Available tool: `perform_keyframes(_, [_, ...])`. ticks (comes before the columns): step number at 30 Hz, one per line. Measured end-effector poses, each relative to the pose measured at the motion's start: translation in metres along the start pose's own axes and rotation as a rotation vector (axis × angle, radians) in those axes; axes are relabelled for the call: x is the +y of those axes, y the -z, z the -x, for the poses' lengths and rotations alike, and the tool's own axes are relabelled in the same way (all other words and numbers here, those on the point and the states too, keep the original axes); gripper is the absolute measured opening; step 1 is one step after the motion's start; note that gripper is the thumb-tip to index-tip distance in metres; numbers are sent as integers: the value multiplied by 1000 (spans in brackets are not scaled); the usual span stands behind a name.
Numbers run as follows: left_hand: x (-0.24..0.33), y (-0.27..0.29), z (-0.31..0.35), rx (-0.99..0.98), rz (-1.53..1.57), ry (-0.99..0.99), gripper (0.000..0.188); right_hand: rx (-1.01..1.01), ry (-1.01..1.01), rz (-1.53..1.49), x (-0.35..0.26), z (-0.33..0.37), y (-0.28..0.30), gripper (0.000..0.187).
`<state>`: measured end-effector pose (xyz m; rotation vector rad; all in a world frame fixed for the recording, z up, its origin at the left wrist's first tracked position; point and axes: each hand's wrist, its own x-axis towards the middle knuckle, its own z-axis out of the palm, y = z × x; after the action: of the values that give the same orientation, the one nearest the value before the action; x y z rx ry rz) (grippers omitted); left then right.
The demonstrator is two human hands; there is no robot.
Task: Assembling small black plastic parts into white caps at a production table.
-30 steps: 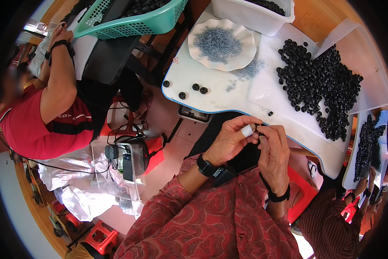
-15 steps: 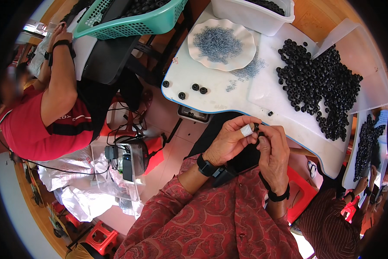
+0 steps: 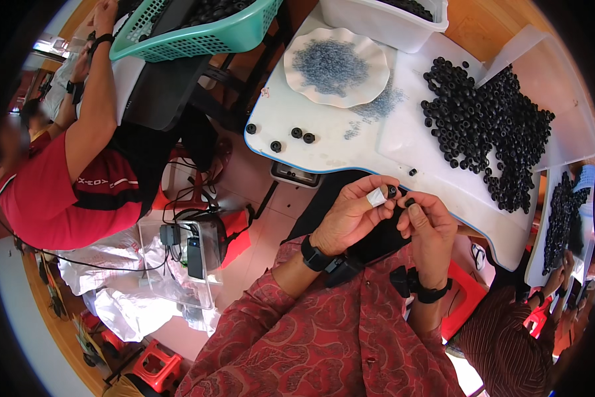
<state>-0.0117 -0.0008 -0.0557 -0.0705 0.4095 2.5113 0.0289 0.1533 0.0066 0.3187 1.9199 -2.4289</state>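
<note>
My left hand (image 3: 349,217), with white tape wrapped round one fingertip, pinches a small black round plastic part (image 3: 392,191). Close beside it, my right hand (image 3: 432,230) has another small black piece (image 3: 409,202) between thumb and fingers. A narrow gap separates the two pieces. Both hands are just off the table's front edge, above my lap. On the white tabletop (image 3: 337,147), several loose black round parts (image 3: 276,146) lie to the left. One tiny black piece (image 3: 413,172) is near the edge, just beyond my hands. A heap of black rings (image 3: 483,126) spreads on the right.
A scalloped white plate (image 3: 381,69) bears small translucent rings (image 3: 329,66), some spilled beside it. Behind stands a white bin (image 3: 383,28). A green basket (image 3: 198,47) of black parts is at upper left, near a person in red (image 3: 52,202). A clear tipped container (image 3: 562,99) touches the heap.
My right hand has shifted slightly right and turned, so its black piece shows more plainly apart from the left one. The person at left has raised an arm.
</note>
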Motion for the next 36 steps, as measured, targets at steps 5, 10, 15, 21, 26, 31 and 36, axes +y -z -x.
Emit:
perform_keyframes(5, [-1,-2,-1,-11,-1,2,23,38,20,-147,3,-2,1,22])
perform_keyframes(10, [0,-5,0,-4,-10,7,22,5,18,-181,4,-2,4,24])
perform_keyframes(15, [0,-8,0,-9,-6,10,23,-20,43,-171,8,-4,6,22])
perform_keyframes(21, [-1,-13,0,-12,-14,17,25,-5,93,-174,10,-6,3,19])
perform_keyframes(26, [-2,-15,0,-23,-19,0,27,-6,150,-125,14,-8,3,18])
perform_keyframes(31, [-4,-14,0,-35,2,-1,27,24,177,-95,15,-10,-1,18])
perform_keyframes(36, [-4,-15,0,-12,-29,3,26,57,190,-103,16,-11,-4,17])
